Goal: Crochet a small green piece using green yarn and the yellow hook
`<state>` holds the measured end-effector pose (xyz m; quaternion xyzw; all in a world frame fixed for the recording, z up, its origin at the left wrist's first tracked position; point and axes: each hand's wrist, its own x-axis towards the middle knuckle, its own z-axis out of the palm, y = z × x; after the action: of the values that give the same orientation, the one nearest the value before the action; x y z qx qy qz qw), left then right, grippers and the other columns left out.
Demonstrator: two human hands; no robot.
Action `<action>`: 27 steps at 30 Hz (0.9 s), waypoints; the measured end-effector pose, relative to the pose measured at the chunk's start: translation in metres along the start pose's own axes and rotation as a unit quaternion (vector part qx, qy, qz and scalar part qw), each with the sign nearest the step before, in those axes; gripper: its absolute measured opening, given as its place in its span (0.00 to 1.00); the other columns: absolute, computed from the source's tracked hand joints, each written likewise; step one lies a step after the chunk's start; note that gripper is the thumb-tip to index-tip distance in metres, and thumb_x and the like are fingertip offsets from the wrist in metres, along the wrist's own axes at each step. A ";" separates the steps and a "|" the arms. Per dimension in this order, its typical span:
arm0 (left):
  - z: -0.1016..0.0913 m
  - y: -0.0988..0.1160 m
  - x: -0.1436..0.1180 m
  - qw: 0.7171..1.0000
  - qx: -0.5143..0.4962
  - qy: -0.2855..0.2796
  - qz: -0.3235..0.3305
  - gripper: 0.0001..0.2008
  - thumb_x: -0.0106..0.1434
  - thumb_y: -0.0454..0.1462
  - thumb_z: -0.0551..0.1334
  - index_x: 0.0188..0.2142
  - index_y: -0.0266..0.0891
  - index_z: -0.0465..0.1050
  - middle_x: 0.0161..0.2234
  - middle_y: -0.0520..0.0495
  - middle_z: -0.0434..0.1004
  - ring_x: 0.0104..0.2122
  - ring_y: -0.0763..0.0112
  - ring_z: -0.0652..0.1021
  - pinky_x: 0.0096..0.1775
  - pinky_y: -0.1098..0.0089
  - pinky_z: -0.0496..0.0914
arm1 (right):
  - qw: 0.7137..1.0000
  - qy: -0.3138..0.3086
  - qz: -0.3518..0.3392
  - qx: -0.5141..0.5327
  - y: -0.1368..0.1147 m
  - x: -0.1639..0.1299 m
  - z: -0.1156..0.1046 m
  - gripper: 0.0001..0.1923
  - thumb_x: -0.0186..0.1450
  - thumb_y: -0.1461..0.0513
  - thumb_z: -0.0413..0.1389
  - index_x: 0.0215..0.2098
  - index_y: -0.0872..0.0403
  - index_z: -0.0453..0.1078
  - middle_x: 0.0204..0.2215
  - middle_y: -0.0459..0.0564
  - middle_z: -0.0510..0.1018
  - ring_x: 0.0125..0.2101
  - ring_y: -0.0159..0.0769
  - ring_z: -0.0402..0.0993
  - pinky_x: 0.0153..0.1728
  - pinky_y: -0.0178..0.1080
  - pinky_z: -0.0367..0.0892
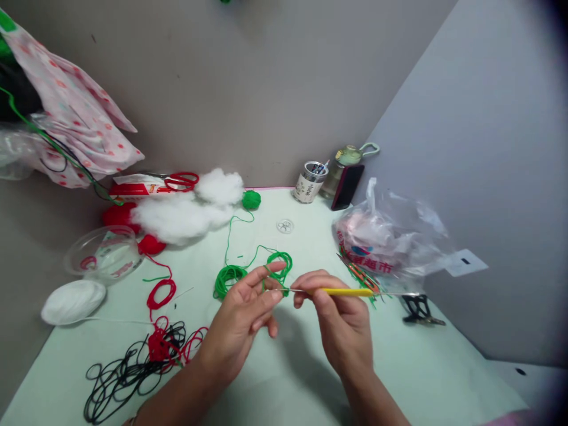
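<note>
**Green yarn on the hook, both hands over the table**

Your pale green table (pixel 399 378) carries white stuffing (pixel 186 210) at the back and a plastic bag (pixel 390 236) to your right. Your left hand (pixel 242 319) has its fingers loosely spread, green yarn (pixel 277 266) looped over the fingertips, just above the table's middle. Your right hand (pixel 341 322) pinches the yellow crochet hook (pixel 346 291) between thumb and forefinger, its tip touching the yarn.
</note>
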<state>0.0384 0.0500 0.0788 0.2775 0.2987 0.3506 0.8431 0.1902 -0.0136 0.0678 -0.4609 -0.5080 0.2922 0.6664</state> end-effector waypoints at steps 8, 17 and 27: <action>0.000 -0.004 -0.001 0.999 0.041 -0.016 0.009 0.27 0.59 0.37 0.76 0.57 0.38 0.78 0.38 0.50 0.77 0.18 0.88 0.59 0.23 0.77 0.69 | 0.999 -0.023 0.026 0.034 0.004 0.001 0.003 0.09 0.75 0.59 0.59 0.45 0.47 0.83 0.39 0.50 0.85 0.34 0.33 0.78 0.37 0.37 0.76; -0.003 0.001 -0.001 0.995 0.096 -0.006 0.034 0.22 0.59 0.40 0.76 0.52 0.39 0.81 0.33 0.55 0.71 0.19 0.85 0.63 0.23 0.76 0.68 | 0.999 -0.003 -0.008 -0.038 0.001 -0.001 -0.001 0.12 0.78 0.62 0.50 0.45 0.49 0.77 0.37 0.50 0.84 0.31 0.34 0.82 0.34 0.38 0.80; 0.002 -0.002 0.001 0.999 -0.019 -0.006 -0.049 0.25 0.55 0.39 0.80 0.51 0.34 0.81 0.21 0.63 0.58 0.17 0.87 0.50 0.22 0.79 0.62 | 0.968 0.014 -0.140 -0.206 0.007 -0.009 0.001 0.14 0.75 0.67 0.55 0.51 0.46 0.80 0.40 0.51 0.83 0.38 0.38 0.81 0.38 0.40 0.78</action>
<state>0.0412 0.0488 0.0779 0.2482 0.3001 0.3130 0.8662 0.1865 -0.0181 0.0582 -0.5165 -0.6071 0.0786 0.5988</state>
